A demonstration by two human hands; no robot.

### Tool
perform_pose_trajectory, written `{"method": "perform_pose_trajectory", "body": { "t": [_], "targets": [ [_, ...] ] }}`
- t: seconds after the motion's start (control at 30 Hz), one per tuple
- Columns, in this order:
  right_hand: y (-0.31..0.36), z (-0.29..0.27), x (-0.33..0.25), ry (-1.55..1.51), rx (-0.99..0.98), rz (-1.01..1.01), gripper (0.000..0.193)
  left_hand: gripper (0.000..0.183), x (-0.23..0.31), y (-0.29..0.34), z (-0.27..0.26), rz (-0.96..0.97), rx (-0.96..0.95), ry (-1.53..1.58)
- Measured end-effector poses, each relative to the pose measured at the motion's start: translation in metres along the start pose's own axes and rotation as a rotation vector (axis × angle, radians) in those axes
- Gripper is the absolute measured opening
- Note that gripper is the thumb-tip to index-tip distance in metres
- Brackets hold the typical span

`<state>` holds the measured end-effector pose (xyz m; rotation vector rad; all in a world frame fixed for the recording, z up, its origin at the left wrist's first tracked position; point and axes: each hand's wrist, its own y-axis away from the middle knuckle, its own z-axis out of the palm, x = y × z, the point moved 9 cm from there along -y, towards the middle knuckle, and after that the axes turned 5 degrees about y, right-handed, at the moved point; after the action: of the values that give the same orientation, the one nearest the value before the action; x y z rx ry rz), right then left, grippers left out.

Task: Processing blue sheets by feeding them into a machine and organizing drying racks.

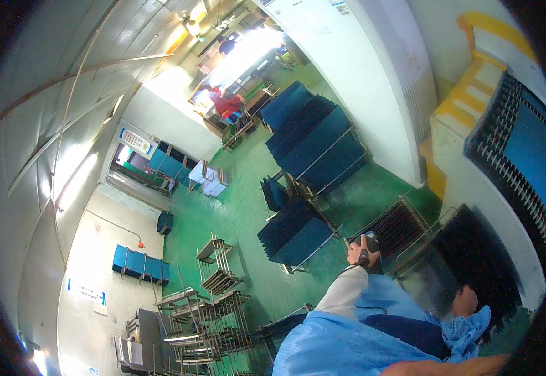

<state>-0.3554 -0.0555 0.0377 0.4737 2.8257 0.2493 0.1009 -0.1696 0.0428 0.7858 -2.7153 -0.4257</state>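
Black and rounded, a small object (pixel 373 241) sits in the left hand (pixel 355 252), fingers curled round it, probably to keep it steady, just beside a slatted rack (pixel 399 227). The right hand (pixel 465 301) lies farther right, near a dark stack (pixel 479 257); its fingers look loosely bent, but I cannot tell whether it grips anything. Farther left, blue panels (pixel 298 244) stand on edge in racks, presumably to keep their faces apart. Near left, metal frames (pixel 205 323) crowd together, perhaps to save floor (pixel 248 216).
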Motion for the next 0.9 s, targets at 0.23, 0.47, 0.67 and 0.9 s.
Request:
{"method": "perform_pose_trajectory", "body": {
  "t": [0.23,0.47,0.67,0.9],
  "targets": [
    [0.006,0.009,0.011,0.027,-0.020,0.013,0.023,0.097,0.005,-0.001,0.009,0.009,-0.019,-0.013],
    [-0.007,0.003,-0.003,0.011,0.019,-0.032,0.022,0.096,-0.006,0.001,-0.003,-0.033,0.000,0.002],
    [0.005,0.016,0.017,0.035,-0.113,0.071,0.023,0.095,0.010,0.002,0.006,-0.003,-0.038,-0.006],
    [-0.001,0.014,0.007,0.031,-0.079,0.033,0.023,0.093,0.005,0.000,-0.002,-0.005,0.061,-0.058]
  ]
}}
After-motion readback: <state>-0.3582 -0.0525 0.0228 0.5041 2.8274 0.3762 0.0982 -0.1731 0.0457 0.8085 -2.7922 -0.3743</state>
